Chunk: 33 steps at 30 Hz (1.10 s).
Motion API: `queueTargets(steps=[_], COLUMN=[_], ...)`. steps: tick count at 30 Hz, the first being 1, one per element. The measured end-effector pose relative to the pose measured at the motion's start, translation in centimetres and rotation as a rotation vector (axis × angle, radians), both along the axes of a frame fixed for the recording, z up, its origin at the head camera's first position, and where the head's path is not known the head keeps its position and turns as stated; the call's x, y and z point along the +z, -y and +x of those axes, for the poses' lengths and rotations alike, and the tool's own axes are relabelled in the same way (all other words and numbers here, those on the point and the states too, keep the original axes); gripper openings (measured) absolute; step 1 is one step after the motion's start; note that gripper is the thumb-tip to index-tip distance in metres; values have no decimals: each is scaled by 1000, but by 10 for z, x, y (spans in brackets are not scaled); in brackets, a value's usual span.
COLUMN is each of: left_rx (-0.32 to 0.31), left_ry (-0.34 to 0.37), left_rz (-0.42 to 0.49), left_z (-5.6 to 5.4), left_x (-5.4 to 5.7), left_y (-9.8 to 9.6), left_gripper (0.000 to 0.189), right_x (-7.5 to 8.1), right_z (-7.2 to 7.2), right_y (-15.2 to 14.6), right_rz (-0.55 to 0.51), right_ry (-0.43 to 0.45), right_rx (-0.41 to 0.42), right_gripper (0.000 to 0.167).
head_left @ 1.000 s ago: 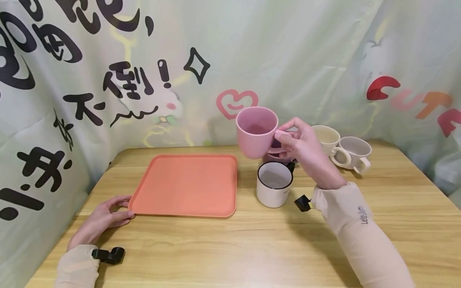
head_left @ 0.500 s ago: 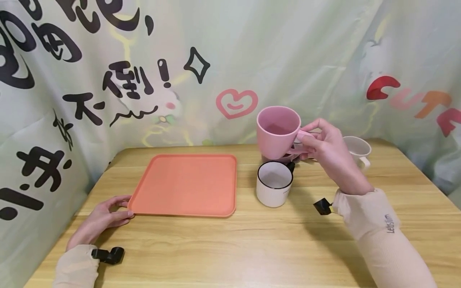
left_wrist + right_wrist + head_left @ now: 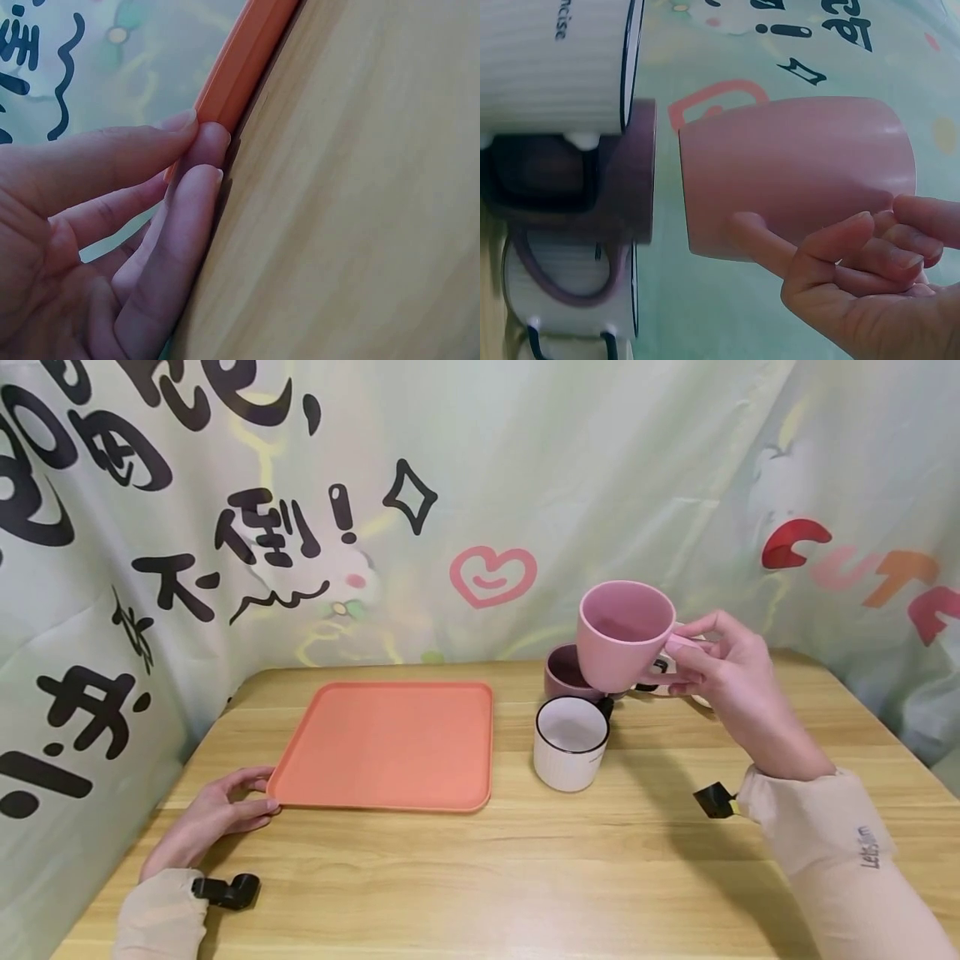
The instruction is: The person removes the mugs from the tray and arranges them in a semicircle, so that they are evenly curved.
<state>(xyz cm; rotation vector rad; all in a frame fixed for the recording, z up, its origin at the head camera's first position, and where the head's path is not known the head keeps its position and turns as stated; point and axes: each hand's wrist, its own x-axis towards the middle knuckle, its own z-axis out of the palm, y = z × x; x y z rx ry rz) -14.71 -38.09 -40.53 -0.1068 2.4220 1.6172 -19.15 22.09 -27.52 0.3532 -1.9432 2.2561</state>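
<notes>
My right hand (image 3: pixel 733 675) pinches the handle of a pink mug (image 3: pixel 617 652), raised above the table with its mouth up. In the right wrist view the same pink mug (image 3: pixel 802 161) fills the middle, the fingers (image 3: pixel 832 244) at its handle. At the front left corner of a flat orange tray (image 3: pixel 382 747), my left hand (image 3: pixel 213 814) pinches the rim. The left wrist view shows the thumb and fingertips on the orange tray's edge (image 3: pixel 240 75). The tray lies flat with nothing on it.
A white mug (image 3: pixel 570 756) with a black rim stands right of the tray. Behind it is a purple mug (image 3: pixel 562 670), and more mugs stand behind the raised mug and right hand, mostly hidden. A printed curtain (image 3: pixel 637 468) hangs behind the wooden table (image 3: pixel 420 877).
My right hand has carried the pink mug to the right, from near the tray's right side. It uncovers the purple mug and now hides the pale mugs. My left hand and the tray stay put.
</notes>
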Motion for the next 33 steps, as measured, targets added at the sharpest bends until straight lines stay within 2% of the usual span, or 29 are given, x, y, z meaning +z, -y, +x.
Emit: queueTargets(steps=[6, 14, 17, 23, 29, 33], left_rx=[-1, 3, 2, 2, -5, -2], left_ry=[6, 6, 10, 9, 5, 1], left_rz=[1, -3, 0, -2, 1, 3], left_z=[0, 0, 0, 1, 1, 0], left_x=[-1, 0, 0, -1, 0, 1], left_y=[0, -2, -1, -1, -1, 0], left_gripper=[74, 74, 74, 74, 74, 75], right_x=[-1, -7, -10, -15, -18, -18], right_z=[7, 16, 18, 20, 26, 30], right_y=[-16, -41, -49, -62, -74, -83], right_rz=[-11, -100, -85, -124, -121, -161], right_ry=[13, -4, 3, -6, 8, 15], right_rx=[-22, -23, -46, -21, -68, -79], right_gripper=[12, 12, 12, 12, 13, 14])
